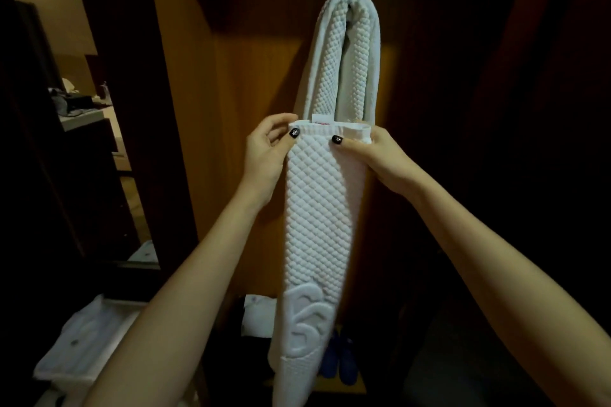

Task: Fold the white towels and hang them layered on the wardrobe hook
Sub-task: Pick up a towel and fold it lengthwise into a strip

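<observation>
A white quilted towel (347,59) hangs folded over a hook near the top of the wooden wardrobe back panel; the hook itself is hidden under the cloth. In front of it I hold a second white quilted towel (317,208), folded into a long narrow strip with a raised emblem near its lower end. My left hand (267,152) pinches its top left corner, thumb on the front. My right hand (380,155) grips the top right corner, thumb across the hem. A small label shows at the top edge between my hands.
Another folded white towel (79,347) lies on a surface at the lower left. White cloth (258,314) and blue shoes (340,360) sit on the wardrobe floor. A dark door (99,109) stands to the left, with a lit room beyond.
</observation>
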`<action>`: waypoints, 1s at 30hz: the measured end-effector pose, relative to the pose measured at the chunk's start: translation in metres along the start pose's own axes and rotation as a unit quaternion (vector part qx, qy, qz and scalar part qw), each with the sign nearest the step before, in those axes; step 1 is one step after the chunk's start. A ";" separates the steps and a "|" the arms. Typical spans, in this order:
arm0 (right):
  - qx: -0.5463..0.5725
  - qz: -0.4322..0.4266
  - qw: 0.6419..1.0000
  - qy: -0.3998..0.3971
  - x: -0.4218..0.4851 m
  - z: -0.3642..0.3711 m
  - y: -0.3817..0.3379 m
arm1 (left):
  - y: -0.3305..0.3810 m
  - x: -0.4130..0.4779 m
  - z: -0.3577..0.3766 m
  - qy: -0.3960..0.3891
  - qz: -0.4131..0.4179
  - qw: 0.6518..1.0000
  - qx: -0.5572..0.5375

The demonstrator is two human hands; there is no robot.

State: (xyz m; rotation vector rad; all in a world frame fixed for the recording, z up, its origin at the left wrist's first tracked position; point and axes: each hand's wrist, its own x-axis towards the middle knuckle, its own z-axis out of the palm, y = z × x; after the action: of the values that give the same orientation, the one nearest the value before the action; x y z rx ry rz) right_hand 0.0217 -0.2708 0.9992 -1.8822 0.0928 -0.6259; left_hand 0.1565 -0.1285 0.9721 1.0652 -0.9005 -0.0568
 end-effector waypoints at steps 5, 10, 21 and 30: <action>0.044 -0.009 0.995 0.089 0.005 0.013 -0.003 | -0.010 -0.002 -0.016 -0.096 -0.042 0.994 -0.020; 0.061 -0.010 0.994 0.094 0.012 0.006 -0.016 | -0.043 -0.027 -0.036 -0.205 -0.162 0.963 0.072; 0.049 -0.007 0.989 0.137 0.016 -0.013 -0.022 | -0.081 -0.060 -0.021 -0.233 -0.184 0.953 0.067; 0.040 -0.004 0.990 0.139 0.003 -0.041 -0.026 | -0.106 -0.116 0.004 -0.044 -0.142 0.987 0.054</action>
State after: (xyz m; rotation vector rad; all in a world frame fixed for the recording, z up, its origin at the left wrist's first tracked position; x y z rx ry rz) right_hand -0.0002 -0.2959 1.0342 -1.7107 0.2367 -0.8827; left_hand 0.1164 -0.1343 0.8204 1.2954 -0.8316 -0.2978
